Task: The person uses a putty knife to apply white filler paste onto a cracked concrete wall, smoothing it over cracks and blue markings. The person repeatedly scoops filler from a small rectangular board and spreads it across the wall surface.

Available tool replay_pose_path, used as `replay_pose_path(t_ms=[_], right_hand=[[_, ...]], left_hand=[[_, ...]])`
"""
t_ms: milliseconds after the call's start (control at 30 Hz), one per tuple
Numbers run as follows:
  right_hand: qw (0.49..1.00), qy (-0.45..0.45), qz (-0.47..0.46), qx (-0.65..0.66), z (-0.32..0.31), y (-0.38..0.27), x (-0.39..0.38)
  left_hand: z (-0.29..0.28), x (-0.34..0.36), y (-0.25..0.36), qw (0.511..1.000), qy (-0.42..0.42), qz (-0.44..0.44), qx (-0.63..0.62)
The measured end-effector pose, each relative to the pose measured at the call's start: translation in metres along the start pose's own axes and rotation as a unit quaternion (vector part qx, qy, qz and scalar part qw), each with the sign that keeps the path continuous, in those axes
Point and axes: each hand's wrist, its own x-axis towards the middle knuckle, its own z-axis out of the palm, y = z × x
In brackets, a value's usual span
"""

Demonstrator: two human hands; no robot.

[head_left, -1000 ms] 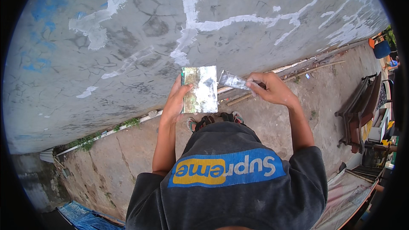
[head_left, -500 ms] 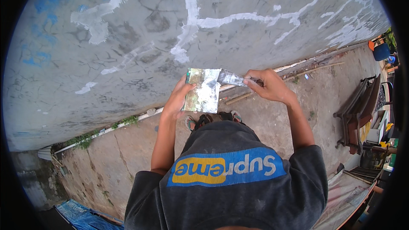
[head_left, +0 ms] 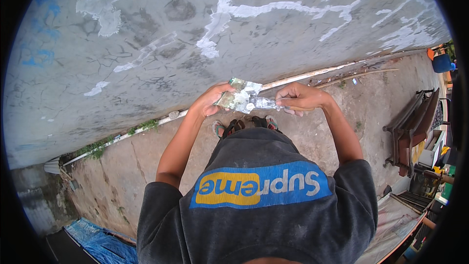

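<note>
My left hand [head_left: 210, 101] grips the edge of a flat, rectangular board [head_left: 236, 99], thumb on top. Its greenish, worn face is smeared with white putty. In my right hand [head_left: 304, 99] is a putty knife [head_left: 264, 103], whose handle is mostly hidden by the fingers. The blade points left and lies over the board's right side, by a small white lump of putty. Beyond both hands rises a grey, cracked wall [head_left: 161, 63] with white putty strips [head_left: 278, 7] along several cracks.
A white pipe [head_left: 312, 74] runs along the wall's foot, with a long stick [head_left: 364, 77] beside it on the bare ground [head_left: 132, 181]. A dark wooden bench [head_left: 413, 132] stands at the right, a blue drum [head_left: 441, 63] beyond it. Blue tarpaulin [head_left: 100, 242] lies lower left.
The board has tilted and turned in my left hand, showing less of its face. My right hand has brought the putty knife lower and further over the board.
</note>
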Motion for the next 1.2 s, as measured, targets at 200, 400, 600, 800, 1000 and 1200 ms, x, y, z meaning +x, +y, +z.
replay_pose_path(t_ms=[200, 400, 600, 800, 1000, 1200], right_hand=[[0.937, 0.262, -0.093, -0.211, -0.001, -0.001, 0.004], [0.868, 0.304, -0.139, -0.367, 0.008, -0.011, 0.003], [0.840, 0.305, -0.129, -0.430, 0.011, -0.018, 0.005], [0.829, 0.306, -0.113, -0.455, 0.017, -0.013, 0.012], [0.817, 0.306, -0.125, -0.472, 0.023, -0.007, 0.019], [0.848, 0.295, -0.109, -0.427, 0.026, -0.001, 0.017]], left_hand=[[0.014, -0.014, 0.013, 0.999, 0.009, 0.021, 0.042], [0.013, -0.010, 0.019, 0.998, 0.001, 0.023, 0.060], [0.009, -0.010, 0.023, 0.998, 0.004, 0.028, 0.062], [0.008, -0.008, 0.022, 0.998, 0.001, 0.034, 0.043], [0.015, -0.006, 0.025, 0.998, 0.024, 0.023, 0.057], [0.009, 0.009, 0.008, 0.999, 0.038, 0.031, -0.001]])
